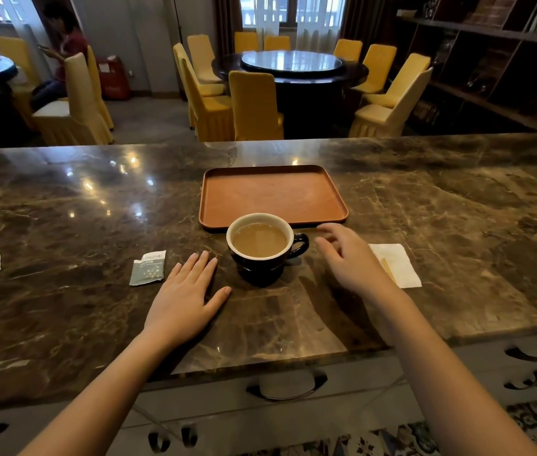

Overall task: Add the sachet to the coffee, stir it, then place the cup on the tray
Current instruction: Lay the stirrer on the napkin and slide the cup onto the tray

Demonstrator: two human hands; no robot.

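Okay, dark ceramic cup of milky coffee [260, 248] sits on marble counter [425, 199], just before the brown rectangular tray [272, 195]. I see left hand [183, 297] flat, fingers spread, empty; right hand [347, 258] open beside handle, holding nothing; grey-green torn sachet [148, 268] lies left

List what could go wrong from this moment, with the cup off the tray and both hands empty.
1. The coffee cup is nearly full; lifting it by the handle with the right hand over the tray rim could slop coffee.
2. The sachet beside the left hand looks torn open; whether it went in is unclear.
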